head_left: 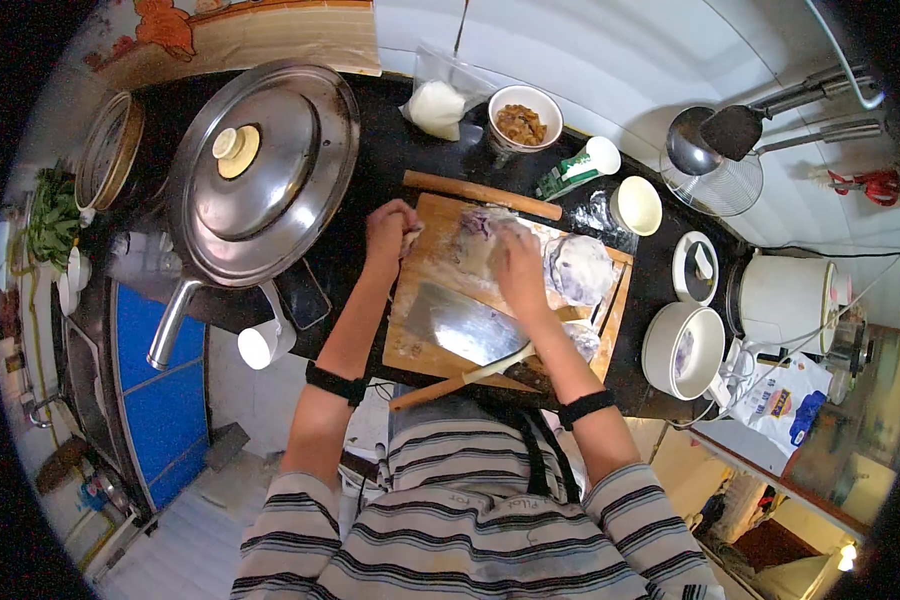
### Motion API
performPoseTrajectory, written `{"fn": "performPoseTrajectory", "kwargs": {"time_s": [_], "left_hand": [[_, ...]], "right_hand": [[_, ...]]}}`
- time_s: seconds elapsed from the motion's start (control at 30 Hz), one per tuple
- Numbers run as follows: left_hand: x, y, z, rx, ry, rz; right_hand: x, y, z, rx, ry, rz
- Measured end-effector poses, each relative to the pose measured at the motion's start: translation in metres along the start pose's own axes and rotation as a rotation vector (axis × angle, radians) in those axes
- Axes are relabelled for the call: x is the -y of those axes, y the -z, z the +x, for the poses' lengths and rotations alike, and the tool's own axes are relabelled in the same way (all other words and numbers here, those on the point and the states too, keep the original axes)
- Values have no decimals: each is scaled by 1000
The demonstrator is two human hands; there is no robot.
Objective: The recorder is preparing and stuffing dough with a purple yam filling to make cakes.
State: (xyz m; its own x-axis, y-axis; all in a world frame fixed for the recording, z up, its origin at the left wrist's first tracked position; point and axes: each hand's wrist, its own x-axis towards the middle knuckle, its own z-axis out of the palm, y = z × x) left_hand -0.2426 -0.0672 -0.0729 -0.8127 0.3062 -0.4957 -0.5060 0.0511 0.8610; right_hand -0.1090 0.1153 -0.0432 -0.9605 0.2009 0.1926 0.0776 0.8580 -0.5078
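Note:
My left hand [390, 234] is curled at the board's left edge around a small whitish-purple piece of dough [412, 237], mostly hidden by the fingers. Over the floured middle of the wooden cutting board [412, 315], my right hand [519, 259] points its blurred fingers down; whether they grip anything is unclear. Purple-and-white dough [476, 221] lies just left of it. To its right sit flour-dusted, marbled dough rounds [581, 270]. A cleaver [465, 322] rests flat nearer me, with a long wooden-handled utensil [450, 386] across the board's front edge.
A wooden rolling pin [480, 195] lies along the board's far edge. Left stands a large lidded steel pan [262, 172], its handle jutting towards me. Behind are a bowl of brown food [525, 124] and a bag of white powder [436, 109]. A white pot [679, 360] stands right.

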Motion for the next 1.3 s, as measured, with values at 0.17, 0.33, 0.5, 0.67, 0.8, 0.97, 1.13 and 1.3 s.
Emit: {"fn": "performPoseTrajectory", "kwargs": {"time_s": [0.17,0.33,0.5,0.67,0.8,0.97,1.13,1.3], "left_hand": [[15,22,-32,-1,132,-314],[44,-16,-43,-79,-515,775],[24,-22,-61,-274,-872,1413],[-13,-29,-52,-337,-799,1399],[-5,-55,-14,-84,-952,1219],[14,-77,18,140,-1108,1040],[33,-73,27,299,-974,902],[19,-82,25,305,-638,710]], "right_hand": [[-11,11,24,-94,-63,109],[-14,-8,33,-2,58,19],[-13,-18,25,74,2,-123],[-18,-13,33,78,-21,-106],[-27,-9,28,68,37,-47],[-11,1,13,77,95,-17],[-7,15,6,-59,-151,178],[-49,-8,1,-64,-351,267]]}}
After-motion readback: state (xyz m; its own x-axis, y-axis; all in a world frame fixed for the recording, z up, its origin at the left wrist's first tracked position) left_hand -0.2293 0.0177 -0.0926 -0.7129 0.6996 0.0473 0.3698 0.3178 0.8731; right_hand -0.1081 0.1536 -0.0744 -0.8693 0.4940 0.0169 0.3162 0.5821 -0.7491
